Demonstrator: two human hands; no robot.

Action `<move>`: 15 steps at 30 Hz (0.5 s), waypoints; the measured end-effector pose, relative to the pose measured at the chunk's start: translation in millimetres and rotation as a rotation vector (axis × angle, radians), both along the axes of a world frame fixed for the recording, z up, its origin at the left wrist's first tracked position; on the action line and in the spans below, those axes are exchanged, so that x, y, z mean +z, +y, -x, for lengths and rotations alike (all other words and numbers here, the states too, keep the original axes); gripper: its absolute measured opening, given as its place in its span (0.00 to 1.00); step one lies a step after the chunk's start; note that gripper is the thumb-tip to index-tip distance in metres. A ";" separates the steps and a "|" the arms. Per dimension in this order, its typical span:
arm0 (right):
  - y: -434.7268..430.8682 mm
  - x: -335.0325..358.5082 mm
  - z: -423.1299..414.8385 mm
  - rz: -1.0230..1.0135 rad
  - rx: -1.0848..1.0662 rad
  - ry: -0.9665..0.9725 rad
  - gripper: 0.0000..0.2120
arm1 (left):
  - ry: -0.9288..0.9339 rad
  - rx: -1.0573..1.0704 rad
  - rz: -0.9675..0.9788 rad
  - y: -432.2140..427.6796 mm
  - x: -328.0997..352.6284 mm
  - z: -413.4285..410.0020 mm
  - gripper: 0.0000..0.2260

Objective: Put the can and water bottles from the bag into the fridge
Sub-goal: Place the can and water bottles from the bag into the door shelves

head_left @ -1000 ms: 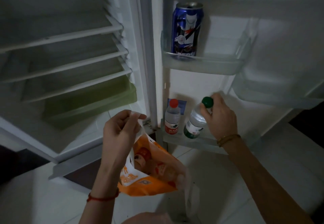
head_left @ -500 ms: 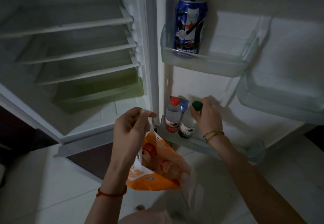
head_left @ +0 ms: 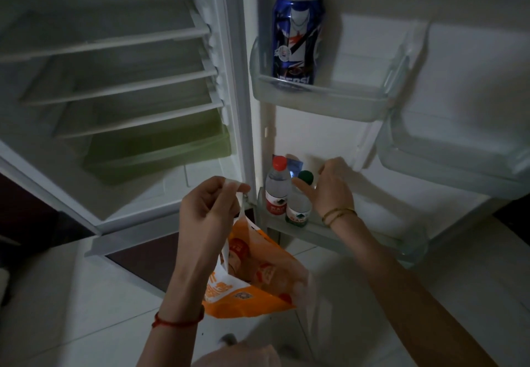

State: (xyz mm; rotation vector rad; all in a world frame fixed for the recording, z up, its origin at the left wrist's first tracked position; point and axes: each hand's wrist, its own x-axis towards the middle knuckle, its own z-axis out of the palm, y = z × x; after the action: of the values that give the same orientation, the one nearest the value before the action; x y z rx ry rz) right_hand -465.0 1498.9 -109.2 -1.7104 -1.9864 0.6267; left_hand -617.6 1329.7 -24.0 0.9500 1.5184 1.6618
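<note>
At the open fridge door, a person's right hand [head_left: 329,188] rests with loosely spread fingers beside the green-capped water bottle [head_left: 299,203], thumb near its cap; contact is unclear. That bottle stands upright, touching the red-capped water bottle [head_left: 277,187] on the lower door shelf [head_left: 344,237]. A blue can [head_left: 296,36] stands in the upper door bin [head_left: 321,99]. Nearer, the left hand [head_left: 209,211] pinches the handle of an orange bag [head_left: 252,280].

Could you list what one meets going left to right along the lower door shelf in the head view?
Red-capped water bottle → green-capped water bottle → right hand, open beside the green cap.
</note>
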 end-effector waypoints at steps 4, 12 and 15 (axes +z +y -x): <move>-39.4 -10.7 -15.1 -0.104 0.081 -0.037 0.22 | 0.008 0.011 0.014 -0.1 0.6 -3.1 0.12; -92.9 -70.1 -28.6 0.500 0.536 -0.323 0.07 | 0.030 0.033 0.019 0.0 -1.5 -13.4 0.17; -97.7 -75.8 -29.4 0.590 0.625 -0.304 0.21 | 0.032 0.044 0.015 -0.5 -1.1 -18.8 0.18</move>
State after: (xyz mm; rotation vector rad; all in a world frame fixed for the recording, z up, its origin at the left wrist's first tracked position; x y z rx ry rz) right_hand -435.6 1401.2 -185.0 -1.5169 -2.7885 1.3394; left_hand -598.8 1329.1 -25.1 0.9455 1.5817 1.6704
